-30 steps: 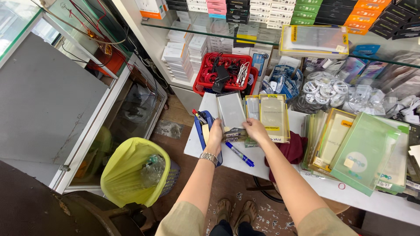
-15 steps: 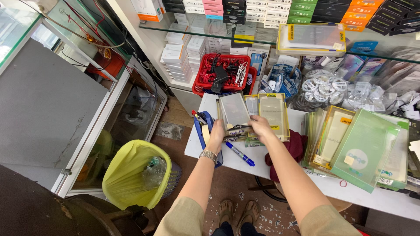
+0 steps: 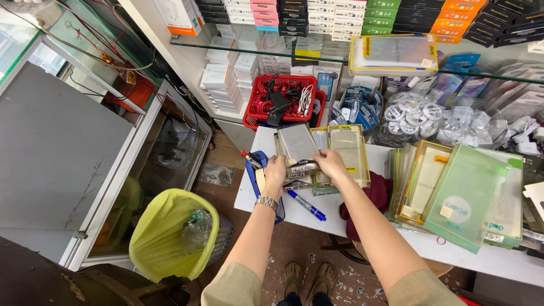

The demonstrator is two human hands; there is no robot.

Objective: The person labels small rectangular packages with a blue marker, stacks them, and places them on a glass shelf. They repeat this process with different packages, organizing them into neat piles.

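Observation:
My left hand (image 3: 276, 173), with a metal watch on its wrist, and my right hand (image 3: 330, 163) both grip a small flat shiny packet (image 3: 301, 168) over the white table (image 3: 259, 141). Just behind them lie a grey flat package (image 3: 297, 143) and yellow-edged clear packages (image 3: 349, 152). A blue pen (image 3: 306, 205) lies on the table below my hands. A blue flat tool with a red-tipped pen (image 3: 254, 164) sits left of my left hand.
A red basket (image 3: 256, 107) of cables stands behind the table. Green and yellow flat boxes (image 3: 464, 195) are stacked at the right, a dark red cloth (image 3: 377, 192) beside them. A yellow-lined bin (image 3: 170, 235) stands on the floor at left. Shelves of boxes rise behind.
My hands have come closer together on the small packet in front of the grey package. The view has shifted slightly.

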